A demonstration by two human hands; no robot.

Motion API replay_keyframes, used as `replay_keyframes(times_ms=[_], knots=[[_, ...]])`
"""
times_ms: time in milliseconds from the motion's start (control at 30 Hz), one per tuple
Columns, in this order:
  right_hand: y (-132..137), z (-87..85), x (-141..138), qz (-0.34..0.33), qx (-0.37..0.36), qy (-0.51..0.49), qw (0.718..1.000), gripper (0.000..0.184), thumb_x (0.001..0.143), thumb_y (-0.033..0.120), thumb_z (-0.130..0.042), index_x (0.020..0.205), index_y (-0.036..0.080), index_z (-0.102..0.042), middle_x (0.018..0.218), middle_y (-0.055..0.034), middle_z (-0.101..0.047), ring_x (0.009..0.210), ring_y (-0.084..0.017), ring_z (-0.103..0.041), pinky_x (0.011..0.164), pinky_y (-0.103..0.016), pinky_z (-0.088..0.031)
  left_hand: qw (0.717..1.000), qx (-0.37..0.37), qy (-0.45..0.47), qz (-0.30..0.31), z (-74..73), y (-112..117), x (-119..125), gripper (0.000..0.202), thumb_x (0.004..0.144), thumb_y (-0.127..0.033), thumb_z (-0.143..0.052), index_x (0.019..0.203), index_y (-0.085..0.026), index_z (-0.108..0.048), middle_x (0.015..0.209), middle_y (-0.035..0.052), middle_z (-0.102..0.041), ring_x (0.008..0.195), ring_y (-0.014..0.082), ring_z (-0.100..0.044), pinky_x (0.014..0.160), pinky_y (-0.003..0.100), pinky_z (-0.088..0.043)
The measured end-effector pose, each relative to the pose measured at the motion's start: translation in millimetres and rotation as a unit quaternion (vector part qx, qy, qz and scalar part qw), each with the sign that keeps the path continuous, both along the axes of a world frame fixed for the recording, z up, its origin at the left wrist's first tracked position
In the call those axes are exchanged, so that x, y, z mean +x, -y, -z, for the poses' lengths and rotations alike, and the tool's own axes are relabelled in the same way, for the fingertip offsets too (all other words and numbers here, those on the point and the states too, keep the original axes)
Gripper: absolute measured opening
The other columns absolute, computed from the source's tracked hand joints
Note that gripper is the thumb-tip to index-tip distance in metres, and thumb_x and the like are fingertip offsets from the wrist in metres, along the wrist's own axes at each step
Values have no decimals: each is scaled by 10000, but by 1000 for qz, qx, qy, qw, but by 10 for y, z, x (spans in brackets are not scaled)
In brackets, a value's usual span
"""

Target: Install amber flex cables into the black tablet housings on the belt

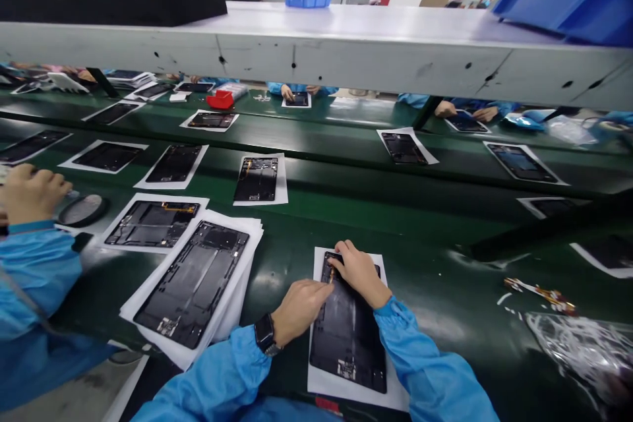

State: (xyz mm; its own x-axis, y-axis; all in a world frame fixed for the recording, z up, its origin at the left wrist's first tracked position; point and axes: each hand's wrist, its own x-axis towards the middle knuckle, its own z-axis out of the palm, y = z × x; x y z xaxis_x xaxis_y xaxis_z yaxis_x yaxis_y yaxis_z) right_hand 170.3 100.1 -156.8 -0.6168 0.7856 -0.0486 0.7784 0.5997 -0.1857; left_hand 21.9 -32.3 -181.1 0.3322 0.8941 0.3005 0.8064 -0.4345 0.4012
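In front of me a black tablet back housing (349, 336) lies on a white paper sheet (324, 382). A thin orange flex cable (331, 275) runs near the housing's upper left corner. My left hand (301, 306), with a dark watch on its wrist, pinches the lower end of this cable. My right hand (361, 273) rests over the top of the housing, its fingers bent and one fingertip on the cable's upper end. The connector under those fingertips is hidden.
Left of me a stack of paper sheets carries another housing (192, 283). A co-worker's hand (34, 191) is at the far left. Orange flex cables (541, 295) and a clear plastic bag (578, 343) lie right. Housings line the green conveyor (326, 191) under a shelf (306, 56).
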Motion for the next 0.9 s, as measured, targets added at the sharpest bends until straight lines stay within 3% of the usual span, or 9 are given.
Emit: replay_keyframes(times_ms=[233, 333, 400, 567, 900], knots=[[-84, 62, 80, 4, -8, -22, 1000, 183, 901, 354, -639, 972, 212, -549, 992, -27, -584, 827, -185, -616, 651, -275, -348, 998, 52, -21, -33, -35, -25, 43, 173, 977, -141, -460, 1021, -155, -626, 983, 64, -681, 865, 188, -653, 745, 310, -543], [-136, 66, 75, 6, -21, -35, 999, 196, 870, 356, -668, 940, 218, -547, 941, -8, -582, 793, -169, -607, 646, -267, -340, 996, 87, -18, -12, 29, -38, 60, 196, 980, -142, -444, 1028, -138, -634, 1166, 94, -654, 1070, 208, -621, 882, 332, -539], [-152, 73, 73, 8, -28, -43, 999, 214, 857, 366, -678, 936, 221, -542, 921, 1, -579, 776, -161, -603, 641, -264, -335, 995, 97, -20, 12, 102, -39, 56, 224, 991, -150, -423, 1062, -134, -634, 1188, 91, -660, 1137, 203, -603, 946, 342, -524], [-159, 91, 93, 12, -40, -56, 998, 254, 847, 402, -683, 954, 227, -532, 937, 3, -580, 773, -163, -601, 635, -272, -319, 997, 61, -33, 40, 221, -23, 24, 253, 1005, -160, -403, 1100, -142, -636, 1160, 72, -687, 1100, 176, -635, 936, 336, -541], [-187, 83, 104, 16, -60, -54, 997, 277, 851, 430, -684, 963, 226, -533, 959, -11, -590, 762, -164, -599, 618, -278, -296, 997, 27, -53, 50, 172, -7, 9, 239, 995, -150, -433, 1131, -138, -628, 1205, 76, -671, 1157, 192, -606, 952, 343, -536]])
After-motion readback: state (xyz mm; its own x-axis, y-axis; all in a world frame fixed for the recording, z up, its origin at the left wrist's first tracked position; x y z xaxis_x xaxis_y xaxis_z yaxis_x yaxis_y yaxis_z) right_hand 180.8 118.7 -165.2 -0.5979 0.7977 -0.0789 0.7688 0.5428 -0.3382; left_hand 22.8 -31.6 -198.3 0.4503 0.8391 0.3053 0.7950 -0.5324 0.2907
